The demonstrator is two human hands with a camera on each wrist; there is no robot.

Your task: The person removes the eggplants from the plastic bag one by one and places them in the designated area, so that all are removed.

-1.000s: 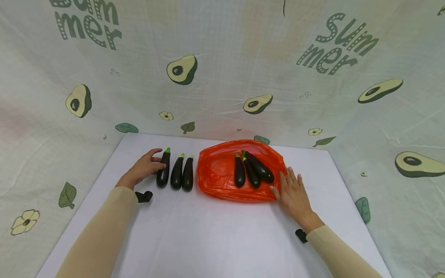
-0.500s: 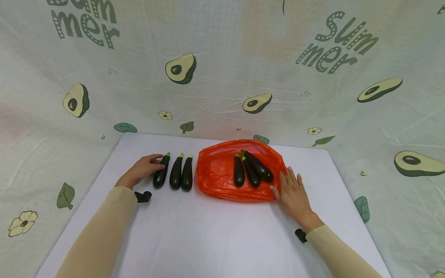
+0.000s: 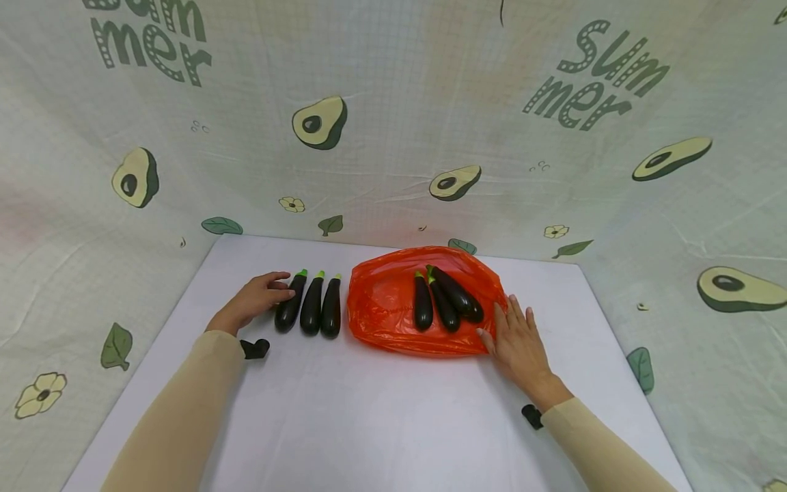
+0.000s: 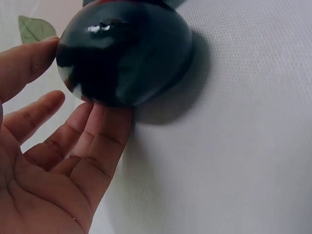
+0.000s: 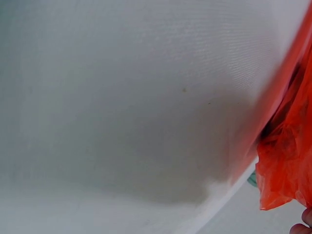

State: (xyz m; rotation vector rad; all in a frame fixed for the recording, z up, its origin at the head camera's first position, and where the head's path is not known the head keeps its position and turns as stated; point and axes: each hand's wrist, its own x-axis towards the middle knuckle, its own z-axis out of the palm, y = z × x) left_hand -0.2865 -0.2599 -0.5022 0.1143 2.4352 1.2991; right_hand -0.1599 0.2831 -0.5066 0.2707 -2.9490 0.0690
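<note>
In the head view, my left hand (image 3: 261,298) is at the leftmost of three eggplants (image 3: 289,311), which lies tilted on the table. The left wrist view shows that eggplant (image 4: 124,53) from its rounded end, with the thumb against one side and nearly straight fingers (image 4: 109,141) touching its lower edge. To its right lie a middle eggplant (image 3: 311,307) and a third one (image 3: 331,311). An opened red plastic bag (image 3: 384,294) holds three more eggplants (image 3: 423,307). My right hand (image 3: 519,345), fingers extended, rests against the bag's right edge.
White cloth covers the table (image 3: 369,424), with a printed curtain (image 3: 393,137) rising behind and at both sides. Black wrist-worn pieces show under the left sleeve (image 3: 255,348) and the right sleeve (image 3: 532,417).
The leftmost eggplant has tilted and shifted left, then moved slightly right towards its neighbour, with my left hand at it. My right hand and the bag stay in place.
</note>
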